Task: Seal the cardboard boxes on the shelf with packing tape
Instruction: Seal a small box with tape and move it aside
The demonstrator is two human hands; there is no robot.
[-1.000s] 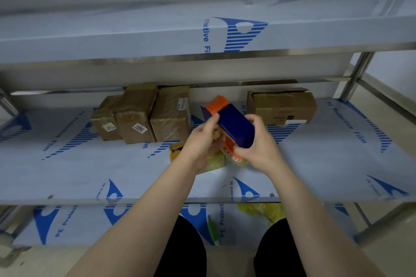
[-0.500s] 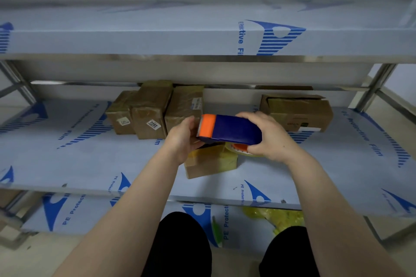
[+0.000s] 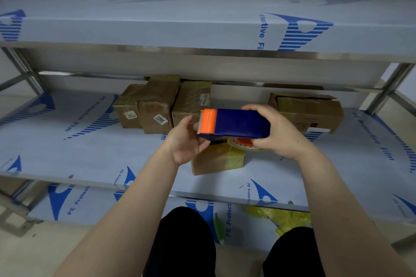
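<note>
On the shelf, mid-frame, my right hand grips the now-levelled dispenser over the box; my left hand perhaps pinches tape, ready to seal.

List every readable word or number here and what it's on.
"7202": white sticker on the middle taped box.
"PE Protective Film": blue print on the shelf film, repeated.
Too blurred: small sticker on the left box, barcode label, white label on the right box.

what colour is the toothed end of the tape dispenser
Orange; the tape dispenser's body is dark blue. Head view.
</note>
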